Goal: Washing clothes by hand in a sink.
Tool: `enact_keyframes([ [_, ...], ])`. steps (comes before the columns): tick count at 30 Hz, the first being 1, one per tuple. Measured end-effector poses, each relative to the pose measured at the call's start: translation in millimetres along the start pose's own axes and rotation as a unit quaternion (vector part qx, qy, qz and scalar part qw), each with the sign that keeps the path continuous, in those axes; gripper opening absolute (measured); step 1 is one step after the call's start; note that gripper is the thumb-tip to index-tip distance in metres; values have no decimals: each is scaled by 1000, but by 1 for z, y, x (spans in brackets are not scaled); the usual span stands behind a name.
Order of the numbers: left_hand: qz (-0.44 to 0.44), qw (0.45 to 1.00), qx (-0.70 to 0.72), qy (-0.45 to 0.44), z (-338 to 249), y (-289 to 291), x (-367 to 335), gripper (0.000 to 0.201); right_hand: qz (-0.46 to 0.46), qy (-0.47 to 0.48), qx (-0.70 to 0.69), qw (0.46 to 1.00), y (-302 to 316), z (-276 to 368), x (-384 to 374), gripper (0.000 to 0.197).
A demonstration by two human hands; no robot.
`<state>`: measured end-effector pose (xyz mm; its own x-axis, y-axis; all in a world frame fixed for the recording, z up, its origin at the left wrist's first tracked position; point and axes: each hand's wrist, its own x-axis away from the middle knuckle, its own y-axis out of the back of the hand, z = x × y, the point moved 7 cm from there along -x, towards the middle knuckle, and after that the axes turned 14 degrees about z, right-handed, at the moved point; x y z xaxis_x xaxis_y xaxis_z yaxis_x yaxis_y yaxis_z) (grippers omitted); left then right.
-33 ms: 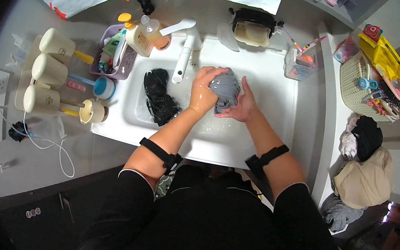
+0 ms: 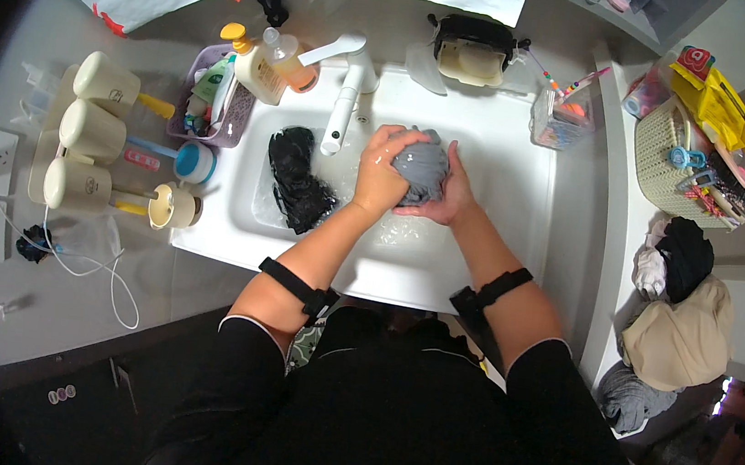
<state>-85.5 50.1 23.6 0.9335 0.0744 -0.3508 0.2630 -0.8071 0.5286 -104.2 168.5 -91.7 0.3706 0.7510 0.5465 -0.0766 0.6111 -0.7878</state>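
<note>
Over the white sink basin, a wet grey cloth is bunched into a ball between my two hands. My left hand grips its left side, fingers curled over the top. Cupped around the lower right side is my right hand, its thumb pointing up along the cloth. Shallow, slightly foamy water lies beneath. A soaked black cloth rests in the basin's left part, near my left forearm. Above it hangs the white faucet, just left of my left hand.
Left of the sink are a purple basket, a pump bottle and cream cup holders. Behind it stands a soap holder; at right, a clear brush box. The right ledge bears a woven basket and heaped clothes.
My right hand has closed in on the grey cloth, its fingers shifting slightly left beneath it. The cloth looks more tightly gathered. My left hand has barely moved.
</note>
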Motion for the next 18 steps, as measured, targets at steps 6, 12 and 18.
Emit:
enact_keyframes([
  [6, 9, 997, 73, -10, -13, -5, 10, 36, 339, 99, -133, 926, -40, -1, -43, 29],
  [12, -20, 960, 271, 70, 32, -9, 35, 40, 232, 97, -104, 962, -27, -14, -54, 38],
  [18, -51, 984, 131, 105, 63, 14, 51, 33, 47, 198, 41, 978, -7, 14, -50, 26],
])
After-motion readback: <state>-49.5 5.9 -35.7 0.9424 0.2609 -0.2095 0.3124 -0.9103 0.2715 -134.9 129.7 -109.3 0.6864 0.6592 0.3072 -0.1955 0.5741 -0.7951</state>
